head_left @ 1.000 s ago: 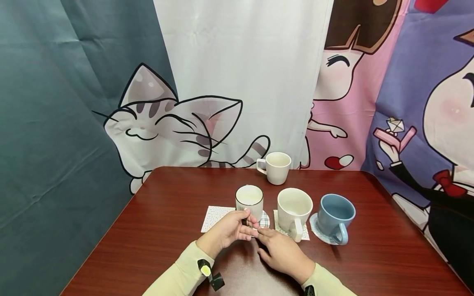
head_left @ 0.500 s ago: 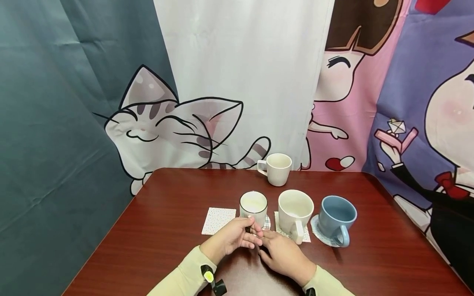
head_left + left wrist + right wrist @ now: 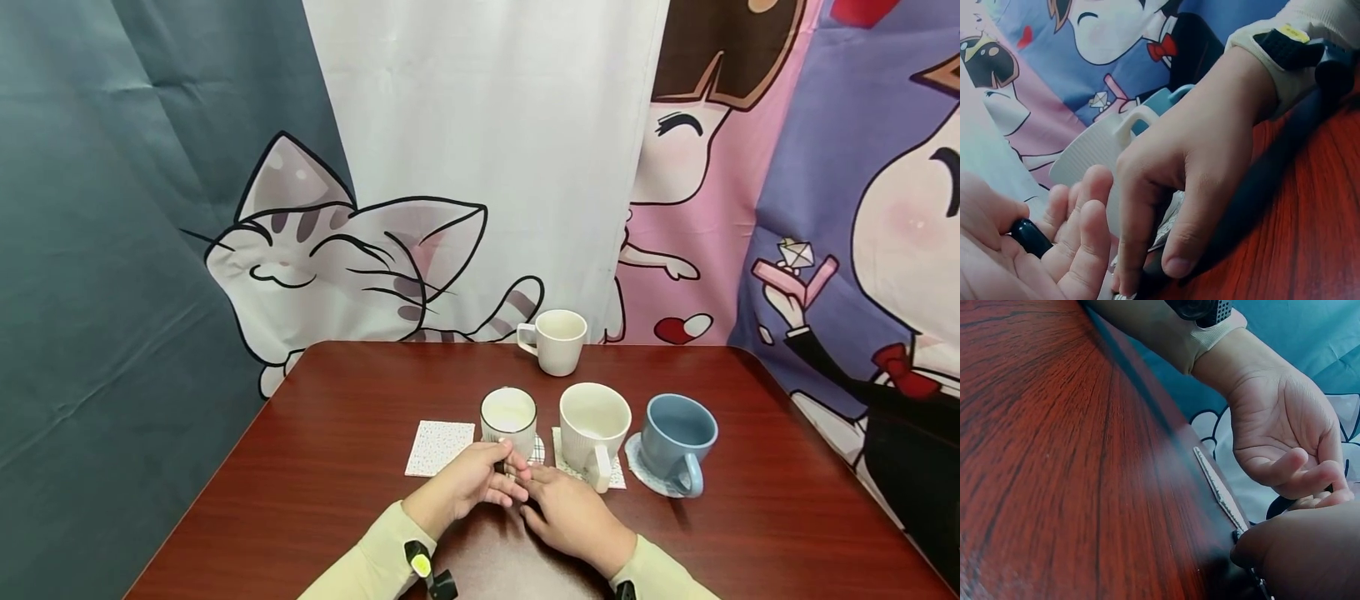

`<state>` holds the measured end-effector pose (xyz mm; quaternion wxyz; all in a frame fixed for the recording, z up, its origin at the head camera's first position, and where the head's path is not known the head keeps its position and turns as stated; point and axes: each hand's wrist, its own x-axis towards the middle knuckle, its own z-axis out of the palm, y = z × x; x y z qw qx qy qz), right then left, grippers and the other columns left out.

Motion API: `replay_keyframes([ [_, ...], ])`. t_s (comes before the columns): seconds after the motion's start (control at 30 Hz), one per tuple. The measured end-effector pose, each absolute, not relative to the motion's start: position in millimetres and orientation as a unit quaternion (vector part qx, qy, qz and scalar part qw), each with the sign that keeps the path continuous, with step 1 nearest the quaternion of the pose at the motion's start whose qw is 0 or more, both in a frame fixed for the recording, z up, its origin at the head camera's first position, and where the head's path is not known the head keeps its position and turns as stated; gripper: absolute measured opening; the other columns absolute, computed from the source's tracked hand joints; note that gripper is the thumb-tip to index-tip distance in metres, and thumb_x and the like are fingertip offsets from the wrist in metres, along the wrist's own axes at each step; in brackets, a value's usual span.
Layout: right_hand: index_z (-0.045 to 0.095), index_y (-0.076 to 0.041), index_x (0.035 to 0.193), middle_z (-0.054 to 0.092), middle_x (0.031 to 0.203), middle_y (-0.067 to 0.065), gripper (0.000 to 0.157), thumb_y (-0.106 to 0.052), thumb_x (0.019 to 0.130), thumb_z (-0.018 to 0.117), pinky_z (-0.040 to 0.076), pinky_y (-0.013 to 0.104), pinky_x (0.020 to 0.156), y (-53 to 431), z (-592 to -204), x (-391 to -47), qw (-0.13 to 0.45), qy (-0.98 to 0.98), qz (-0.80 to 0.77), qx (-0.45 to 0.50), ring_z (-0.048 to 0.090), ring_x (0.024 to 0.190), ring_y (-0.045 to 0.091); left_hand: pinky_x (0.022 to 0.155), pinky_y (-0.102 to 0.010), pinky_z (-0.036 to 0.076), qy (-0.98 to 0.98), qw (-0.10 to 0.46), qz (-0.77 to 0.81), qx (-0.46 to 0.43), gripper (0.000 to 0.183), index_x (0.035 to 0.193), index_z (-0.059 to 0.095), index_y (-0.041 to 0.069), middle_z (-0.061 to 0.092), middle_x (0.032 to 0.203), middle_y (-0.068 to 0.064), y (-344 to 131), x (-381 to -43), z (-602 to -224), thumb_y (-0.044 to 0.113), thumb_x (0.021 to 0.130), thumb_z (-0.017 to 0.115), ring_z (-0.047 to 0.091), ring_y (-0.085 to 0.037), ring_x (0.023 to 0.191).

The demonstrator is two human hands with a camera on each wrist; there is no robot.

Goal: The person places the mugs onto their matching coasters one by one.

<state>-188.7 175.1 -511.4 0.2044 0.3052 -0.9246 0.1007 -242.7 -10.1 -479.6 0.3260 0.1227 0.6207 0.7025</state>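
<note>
My left hand (image 3: 472, 485) pinches the handle of a white ribbed mug (image 3: 508, 425) with a dark rim. A black, rounded part of the handle (image 3: 1030, 237) shows between thumb and fingers in the left wrist view. The mug stands over a round plaid coaster (image 3: 538, 451), mostly hidden by mug and hands. Just right of it, my right hand (image 3: 573, 515) lies palm down, fingers reaching to the coaster's near edge and touching the left fingertips. Its thumb (image 3: 1188, 250) stands apart from the fingers. Whether the mug's base sits flat is hidden.
To the left lies a square speckled coaster (image 3: 440, 447). A larger white mug (image 3: 576, 442) stands on a patterned coaster at right, then a blue mug (image 3: 662, 446) on a round coaster (image 3: 637, 465). Another white mug (image 3: 561, 350) is near the far table edge.
The dark-rimmed mug has come slightly nearer and lower with my left hand, uncovering more of the square coaster. Over the last half second hands and mug barely move; the view shifts slightly.
</note>
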Motion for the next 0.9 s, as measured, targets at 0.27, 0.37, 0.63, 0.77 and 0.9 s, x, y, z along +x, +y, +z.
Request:
replay_keyframes([
  [0.27, 0.073, -0.004, 0.119, 0.073, 0.118, 0.01, 0.035, -0.022, 0.089, 0.072, 0.057, 0.043, 0.089, 170.8, -513.7, -187.8, 0.218, -0.929, 0.126, 0.27, 0.07, 0.109, 0.023, 0.049, -0.018, 0.05, 0.67, 0.31, 0.661, 0.134, 0.047, 0.104, 0.068, -0.007, 0.072, 0.095, -0.006, -15.6, -246.8, -478.6, 0.034, 0.109, 0.044, 0.068, -0.01, 0.059],
  [0.37, 0.072, -0.002, 0.115, 0.073, 0.113, 0.01, 0.032, -0.019, 0.088, 0.073, 0.057, 0.043, 0.087, 168.0, -515.0, -187.4, 0.225, -0.934, 0.162, 0.226, 0.07, 0.104, 0.023, 0.046, -0.019, 0.045, 0.732, 0.273, 0.607, 0.147, 0.044, 0.1, 0.067, -0.005, 0.069, 0.088, -0.006, -23.9, -252.8, -471.2, 0.035, 0.106, 0.051, 0.062, -0.009, 0.055],
  [0.63, 0.045, 0.015, 0.139, 0.057, 0.134, 0.031, 0.071, -0.015, 0.084, 0.078, 0.05, 0.054, 0.099, 155.4, -521.4, -192.8, 0.285, -0.915, 0.248, 0.141, 0.059, 0.124, 0.041, 0.062, -0.032, 0.044, 0.792, 0.051, 0.6, 0.101, 0.035, 0.099, 0.052, -0.002, 0.052, 0.087, -0.012, -38.9, -271.5, -465.0, 0.031, 0.107, 0.046, 0.049, -0.021, 0.069],
  [0.77, 0.028, 0.016, 0.149, 0.042, 0.147, 0.036, 0.086, -0.015, 0.087, 0.078, 0.043, 0.056, 0.106, 147.1, -525.1, -203.9, 0.266, -0.905, 0.316, 0.1, 0.046, 0.136, 0.044, 0.108, -0.055, 0.037, 0.697, 0.046, 0.701, 0.143, 0.046, 0.143, 0.038, -0.005, 0.04, 0.144, -0.027, -25.1, -272.4, -482.5, 0.028, 0.111, 0.031, 0.044, -0.041, 0.13],
  [0.9, 0.026, 0.013, 0.152, 0.04, 0.15, 0.033, 0.086, -0.017, 0.09, 0.076, 0.039, 0.055, 0.11, 143.3, -528.1, -214.8, 0.228, -0.891, 0.389, 0.05, 0.043, 0.139, 0.041, 0.122, -0.055, 0.01, 0.632, 0.071, 0.751, 0.178, 0.054, 0.159, 0.02, 0.002, 0.017, 0.164, -0.022, -12.7, -268.3, -497.2, 0.029, 0.112, 0.023, 0.013, -0.036, 0.152],
])
